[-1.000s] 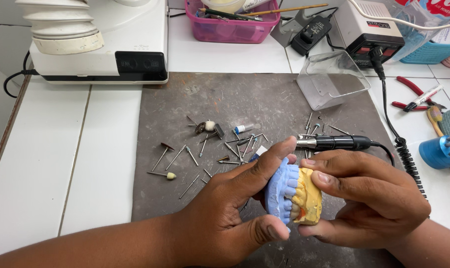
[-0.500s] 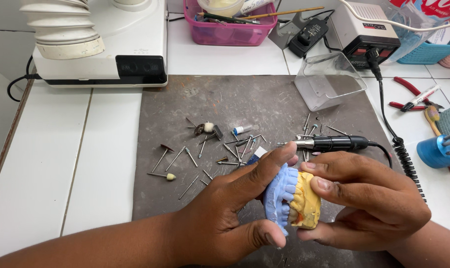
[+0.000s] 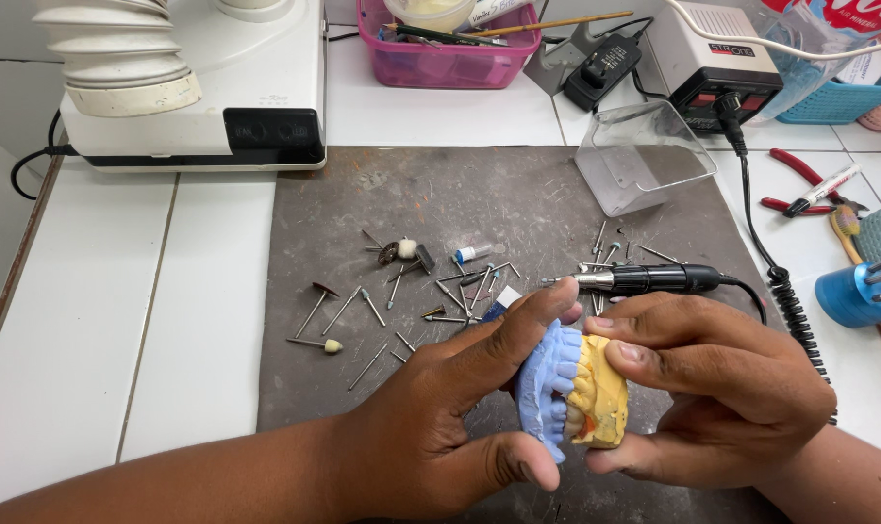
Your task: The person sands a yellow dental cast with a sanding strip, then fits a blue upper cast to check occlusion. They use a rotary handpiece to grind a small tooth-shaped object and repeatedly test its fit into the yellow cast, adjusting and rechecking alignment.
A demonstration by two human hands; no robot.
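Both hands hold a pair of dental casts pressed together over the grey mat (image 3: 440,204). My left hand (image 3: 450,408) grips the blue cast (image 3: 545,374), with its index finger along the top and its thumb under it. My right hand (image 3: 727,388) grips the yellow cast (image 3: 603,388) from the right side, thumb below and fingers above. The teeth of the two casts meet in the middle. A black rotary handpiece (image 3: 644,280) lies on the mat just beyond my right hand, its tip pointing left.
Several loose burs and polishing bits (image 3: 411,291) lie scattered on the mat. A white machine (image 3: 198,87) stands at the back left, a pink basket (image 3: 450,39), a control box (image 3: 717,58) and a clear plastic lid (image 3: 644,155) at the back. Red pliers (image 3: 799,184) lie at the right.
The two hands and the joined casts have stayed almost in place; the fingers shifted slightly around the casts.
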